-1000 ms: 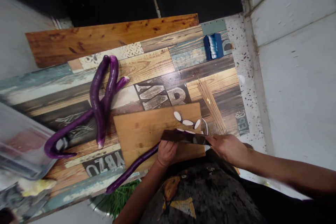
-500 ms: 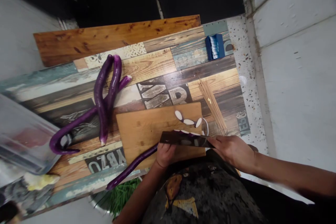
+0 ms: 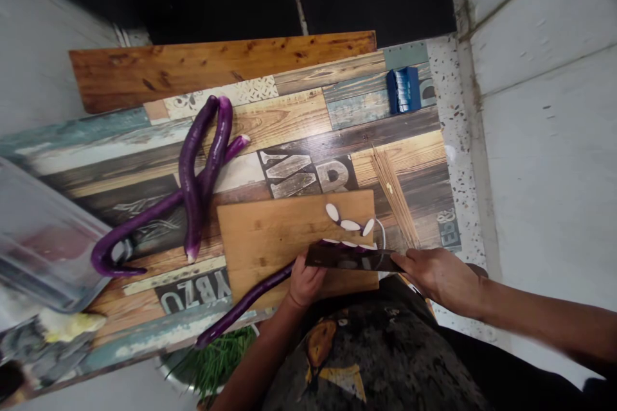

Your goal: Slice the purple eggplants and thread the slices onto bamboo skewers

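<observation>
My right hand (image 3: pixel 436 279) grips a broad dark cleaver (image 3: pixel 349 258), its blade reaching left over the cutting board (image 3: pixel 260 237). At the blade's left end, my left hand (image 3: pixel 307 279) is closed on a long purple eggplant (image 3: pixel 258 292); the blade partly hides its fingers. The eggplant's thin end juts past the board's front edge. Behind the blade, several white-fleshed slices lie in a row against it. More eggplant slices (image 3: pixel 349 225) rest near the board's back right corner.
Whole eggplants (image 3: pixel 193 186) lie crossed left of the board. A clear plastic bin (image 3: pixel 43 237) stands at the left edge. Thin wooden skewers (image 3: pixel 398 199) and a blue box (image 3: pixel 403 90) are on the right. Below the table edge sits a bowl of green stalks (image 3: pixel 219 359).
The whole view has shifted slightly right. My left hand and the cleaver have stayed close together over the eggplant; the slices at the board's back right look the same.
</observation>
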`<state>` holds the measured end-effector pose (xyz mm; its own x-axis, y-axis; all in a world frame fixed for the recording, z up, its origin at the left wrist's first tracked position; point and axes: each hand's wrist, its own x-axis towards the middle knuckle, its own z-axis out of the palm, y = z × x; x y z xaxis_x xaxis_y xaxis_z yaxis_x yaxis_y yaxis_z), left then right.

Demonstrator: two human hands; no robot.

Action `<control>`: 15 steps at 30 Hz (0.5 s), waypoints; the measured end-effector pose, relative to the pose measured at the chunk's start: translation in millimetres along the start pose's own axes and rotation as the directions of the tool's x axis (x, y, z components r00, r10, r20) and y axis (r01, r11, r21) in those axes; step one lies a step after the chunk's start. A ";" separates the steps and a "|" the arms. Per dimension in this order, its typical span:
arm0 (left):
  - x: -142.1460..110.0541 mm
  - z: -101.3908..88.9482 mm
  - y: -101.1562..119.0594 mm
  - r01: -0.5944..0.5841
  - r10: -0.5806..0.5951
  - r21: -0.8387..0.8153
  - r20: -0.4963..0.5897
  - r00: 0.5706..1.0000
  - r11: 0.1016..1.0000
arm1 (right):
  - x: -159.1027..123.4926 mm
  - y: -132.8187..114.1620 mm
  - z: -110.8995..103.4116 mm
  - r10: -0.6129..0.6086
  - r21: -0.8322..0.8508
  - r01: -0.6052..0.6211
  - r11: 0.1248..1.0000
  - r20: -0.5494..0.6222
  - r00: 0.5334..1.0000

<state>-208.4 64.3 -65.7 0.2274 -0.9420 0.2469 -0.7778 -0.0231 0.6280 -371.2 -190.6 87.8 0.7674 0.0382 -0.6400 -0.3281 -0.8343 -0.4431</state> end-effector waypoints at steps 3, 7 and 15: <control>6.6 -2.6 1.7 -0.072 0.081 0.080 -0.112 0.990 0.994 | 4.5 -0.6 -2.5 -0.002 -0.015 0.002 1.000 0.042 0.999; 15.3 -5.8 7.1 -0.082 0.095 0.107 -0.127 0.987 0.991 | 31.4 -10.0 3.1 0.021 -0.021 -0.020 1.000 0.045 0.999; 19.3 -21.6 9.8 0.127 -0.128 0.045 0.032 0.991 0.991 | 60.8 -8.0 16.9 0.134 0.176 -0.096 0.980 -0.214 0.968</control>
<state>-199.0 53.1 -38.9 0.3066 -0.9413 0.1409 -0.7683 -0.1575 0.6204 -331.1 -172.3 41.8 0.8167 -0.1923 -0.5441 -0.4922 -0.7244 -0.4827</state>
